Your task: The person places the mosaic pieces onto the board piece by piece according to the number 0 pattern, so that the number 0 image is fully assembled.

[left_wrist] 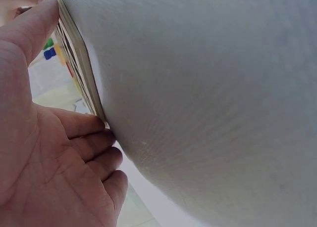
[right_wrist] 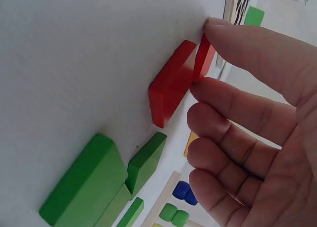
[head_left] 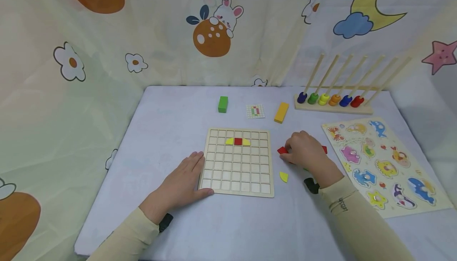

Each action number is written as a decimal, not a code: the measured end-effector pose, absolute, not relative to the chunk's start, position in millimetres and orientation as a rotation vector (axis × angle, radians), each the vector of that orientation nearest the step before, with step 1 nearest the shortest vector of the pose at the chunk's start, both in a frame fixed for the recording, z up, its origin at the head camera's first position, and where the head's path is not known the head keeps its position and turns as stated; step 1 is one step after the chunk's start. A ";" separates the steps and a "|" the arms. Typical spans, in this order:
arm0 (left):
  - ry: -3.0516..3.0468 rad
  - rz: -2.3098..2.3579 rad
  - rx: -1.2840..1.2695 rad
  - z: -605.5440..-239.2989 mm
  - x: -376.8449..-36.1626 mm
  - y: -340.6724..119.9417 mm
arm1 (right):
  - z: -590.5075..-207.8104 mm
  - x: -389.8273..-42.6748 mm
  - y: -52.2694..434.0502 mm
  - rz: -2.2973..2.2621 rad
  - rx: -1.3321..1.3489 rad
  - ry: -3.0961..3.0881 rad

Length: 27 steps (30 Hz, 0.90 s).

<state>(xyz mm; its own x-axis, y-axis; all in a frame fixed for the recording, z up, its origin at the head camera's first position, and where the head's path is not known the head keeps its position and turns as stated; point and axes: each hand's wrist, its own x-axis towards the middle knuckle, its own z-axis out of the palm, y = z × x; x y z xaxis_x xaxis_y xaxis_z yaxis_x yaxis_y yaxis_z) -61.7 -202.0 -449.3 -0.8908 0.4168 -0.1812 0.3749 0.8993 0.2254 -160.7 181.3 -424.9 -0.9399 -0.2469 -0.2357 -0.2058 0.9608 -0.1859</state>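
A wooden grid board (head_left: 237, 168) lies on the table. In one of its upper rows, a red square tile (head_left: 238, 141) sits between two yellow quarter-round tiles. My left hand (head_left: 180, 179) rests along the board's left side, fingers extended, with the thumb at the front left corner. To the right of the board, my right hand (head_left: 306, 150) pinches a small red tile (right_wrist: 203, 59) between thumb and index finger, low over the table. Beside it in the right wrist view are another red tile (right_wrist: 171, 86) and several green tiles (right_wrist: 86, 177), which the hand mostly hides in the head view.
A yellow quarter-round tile (head_left: 283, 177) lies right of the board. Behind the board are a green block (head_left: 223, 104), a small pattern card (head_left: 255, 111) and an orange-yellow block (head_left: 281, 112). A bead rack (head_left: 333, 108) and a sea-animal puzzle board (head_left: 360, 154) stand to the right.
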 end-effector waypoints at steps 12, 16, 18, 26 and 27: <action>2.840 0.268 0.600 -449.7 -61.7 -202.1 | -425.6 -160.3 180.2 -0.344 -0.319 2.857; 2.841 0.261 0.604 -450.2 -61.7 -202.3 | -424.2 -162.9 181.5 -0.364 -0.320 2.869; 2.839 0.259 0.602 -450.2 -61.7 -202.5 | -422.9 -163.9 181.8 -0.369 -0.331 2.879; 2.838 0.260 0.597 -451.8 -61.7 -202.7 | -419.0 -165.2 173.7 -0.376 -0.401 2.886; 2.839 0.262 0.597 -452.0 -61.7 -202.6 | -419.3 -165.4 171.6 -0.377 -0.413 2.885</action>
